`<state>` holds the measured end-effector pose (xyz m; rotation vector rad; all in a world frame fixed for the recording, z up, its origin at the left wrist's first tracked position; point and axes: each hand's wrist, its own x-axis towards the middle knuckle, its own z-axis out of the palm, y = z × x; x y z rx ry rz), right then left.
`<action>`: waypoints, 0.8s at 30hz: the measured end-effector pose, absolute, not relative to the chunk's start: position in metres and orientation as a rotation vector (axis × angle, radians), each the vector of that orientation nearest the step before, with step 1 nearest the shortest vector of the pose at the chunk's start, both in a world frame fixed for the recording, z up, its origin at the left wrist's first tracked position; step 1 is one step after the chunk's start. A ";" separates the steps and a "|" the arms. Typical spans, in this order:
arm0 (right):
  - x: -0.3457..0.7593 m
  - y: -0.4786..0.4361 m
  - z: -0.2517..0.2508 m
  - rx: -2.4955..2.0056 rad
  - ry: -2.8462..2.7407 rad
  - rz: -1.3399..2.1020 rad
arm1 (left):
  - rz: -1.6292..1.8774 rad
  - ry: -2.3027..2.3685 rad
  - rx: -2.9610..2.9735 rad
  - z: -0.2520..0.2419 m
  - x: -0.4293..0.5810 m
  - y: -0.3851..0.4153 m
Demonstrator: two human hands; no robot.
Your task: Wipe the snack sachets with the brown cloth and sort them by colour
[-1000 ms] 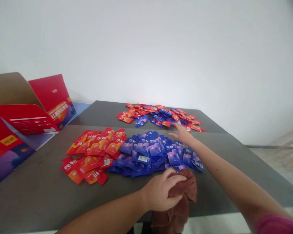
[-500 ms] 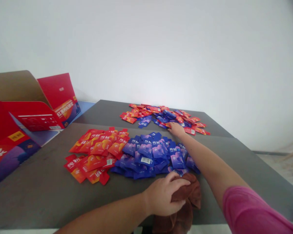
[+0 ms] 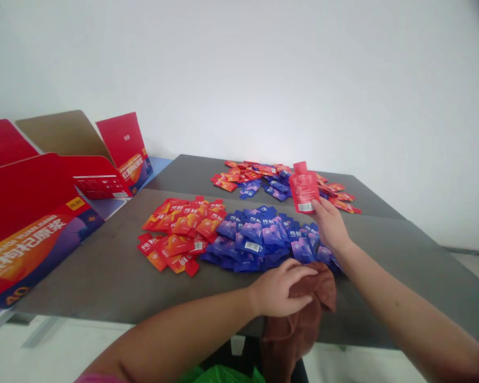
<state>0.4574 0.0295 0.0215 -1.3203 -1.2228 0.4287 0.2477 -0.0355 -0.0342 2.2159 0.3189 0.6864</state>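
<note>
My right hand [image 3: 330,226] holds a red sachet [image 3: 304,192] upright above the near blue pile, pinched by its lower edge. My left hand [image 3: 282,288] rests closed on a brown cloth [image 3: 303,319] that hangs over the table's near edge. On the dark table [image 3: 104,276] lie a pile of red sachets [image 3: 181,229] and, to its right, a pile of blue sachets [image 3: 263,236]. At the far side lies a mixed heap of red and blue sachets [image 3: 271,180].
Open red cardboard boxes [image 3: 35,213] with raised flaps stand at the left, beside the table's corner. A white wall runs behind the table. A seam crosses the table between the mixed heap and the sorted piles. Something green [image 3: 219,375] shows below the near edge.
My right hand reached the far mixed heap, took a red sachet and drew back towards me with it lifted. My left hand stayed on the cloth. The view shifted left.
</note>
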 end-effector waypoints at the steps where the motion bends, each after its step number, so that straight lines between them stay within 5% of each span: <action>1: 0.448 0.010 0.024 -1.187 -1.135 0.539 | 0.711 0.320 2.208 -0.034 0.248 -0.035; 14: 0.380 -0.179 -0.003 -1.085 -0.702 1.185 | 1.089 0.264 1.998 0.008 0.238 -0.048; 24: 0.316 -0.187 -0.025 -0.796 -0.421 1.400 | 0.614 0.439 2.405 0.007 0.189 -0.086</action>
